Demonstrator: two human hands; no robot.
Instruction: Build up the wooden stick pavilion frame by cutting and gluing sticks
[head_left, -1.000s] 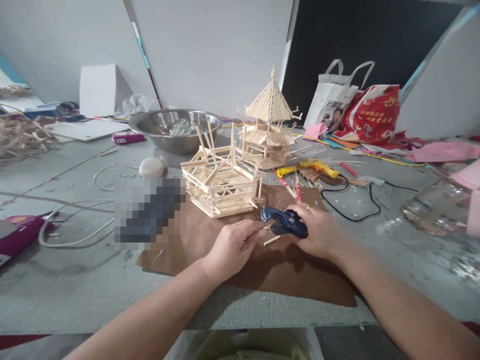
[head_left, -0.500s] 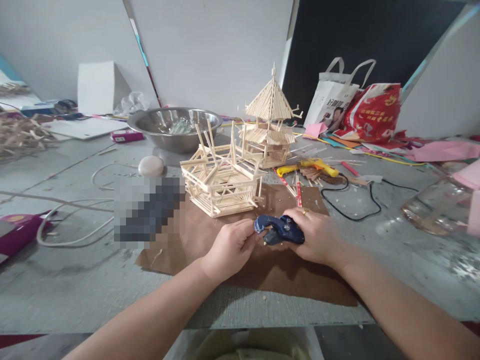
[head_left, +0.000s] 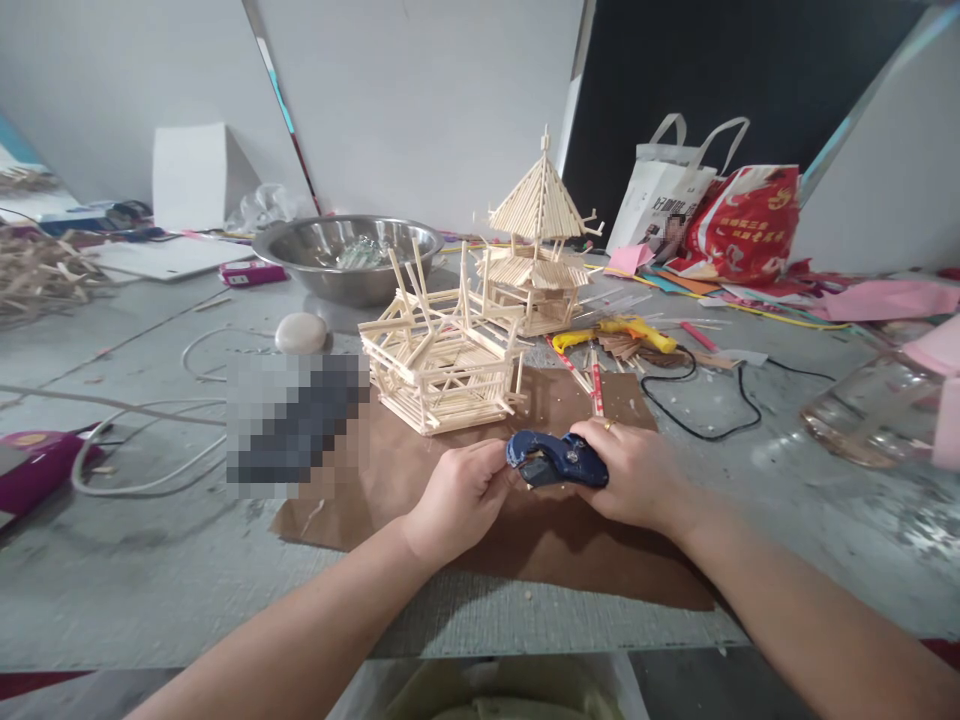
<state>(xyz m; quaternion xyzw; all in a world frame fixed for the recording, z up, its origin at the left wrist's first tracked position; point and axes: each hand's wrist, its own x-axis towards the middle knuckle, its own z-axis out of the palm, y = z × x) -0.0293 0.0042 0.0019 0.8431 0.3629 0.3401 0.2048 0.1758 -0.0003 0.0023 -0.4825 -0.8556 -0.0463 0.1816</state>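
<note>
My right hand (head_left: 630, 468) is closed around a dark blue hand cutter (head_left: 574, 460) with a curved jaw and a dark blade, held over the brown sheet. My left hand (head_left: 469, 490) is pinched right at the tip of the jaw. Whatever its fingers grip is mostly hidden; a pale bit shows beside the blade. Just beyond both hands, an open six-sided frame of thin wooden sticks (head_left: 450, 395) rests on the brown sheet (head_left: 600, 555), with several sticks slanting up from it.
Behind the frame stands a roofed stick pavilion (head_left: 538, 200). A steel bowl (head_left: 289, 262) is at its left, a yellow glue gun (head_left: 637, 330) at its right. Cables, a white rounded object (head_left: 300, 333) and a blurred-out patch lie left. A clear jar (head_left: 840, 420) lies right; bags (head_left: 742, 225) stand behind.
The cutter has turned slightly in my right hand, and its dark blade now sits closer against the curved jaw. Both hands stay almost in the same place.
</note>
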